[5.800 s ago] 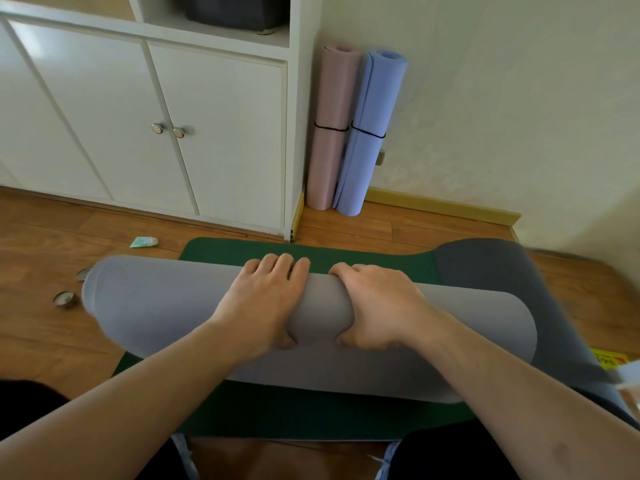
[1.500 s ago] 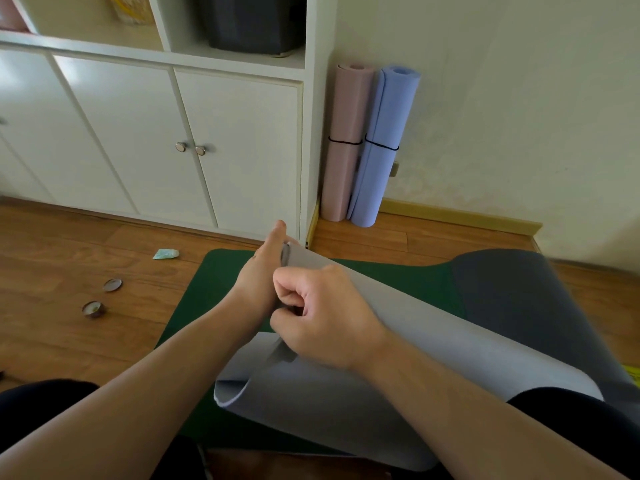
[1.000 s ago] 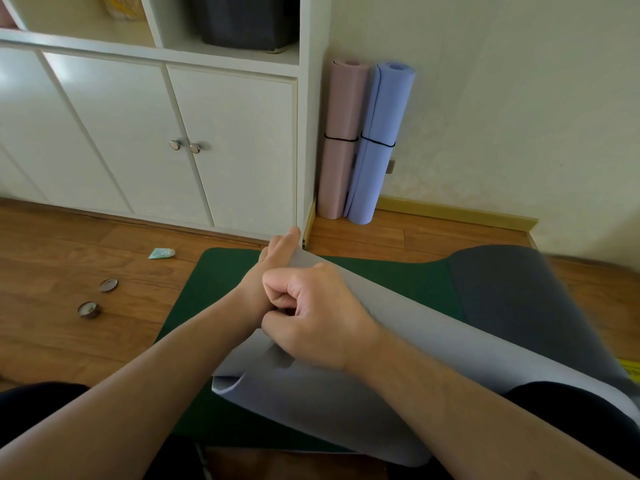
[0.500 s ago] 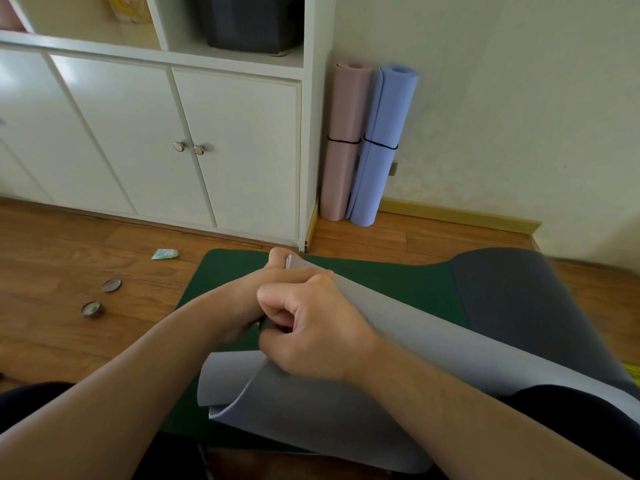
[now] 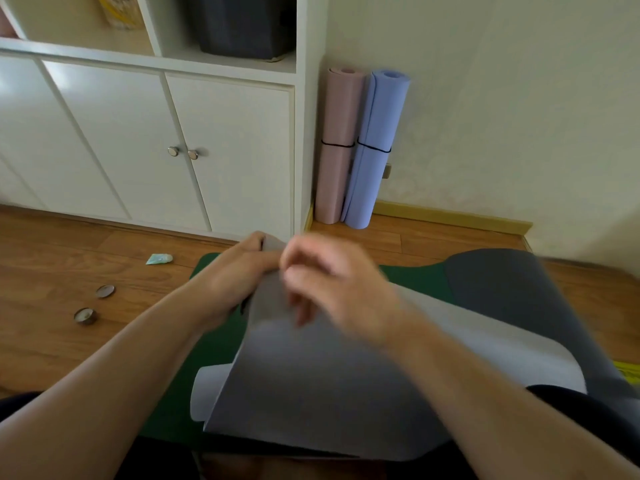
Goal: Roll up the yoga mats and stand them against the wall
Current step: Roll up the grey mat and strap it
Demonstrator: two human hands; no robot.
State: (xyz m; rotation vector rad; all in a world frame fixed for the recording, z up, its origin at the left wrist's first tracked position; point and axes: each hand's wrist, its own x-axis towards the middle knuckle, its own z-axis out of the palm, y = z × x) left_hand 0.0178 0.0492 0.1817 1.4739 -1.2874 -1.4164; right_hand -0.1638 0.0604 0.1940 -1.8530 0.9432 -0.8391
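Both hands: left hand (image 5: 239, 271) pinches grey mat (image 5: 311, 386) corner.

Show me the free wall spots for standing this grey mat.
Bare wall runs right of the rolled lilac mat, above the yellow skirting board. The corner by the white cabinet is crowded by the rolled pink mat.

Soft, even daylight, we see glare on the white cabinet doors (image 5: 104, 140) at left, motion blur smearing the right hand (image 5: 332, 282) — the left hand (image 5: 239, 271) sharper — wide-angle bowing at our frame's edges, faint shadows only.
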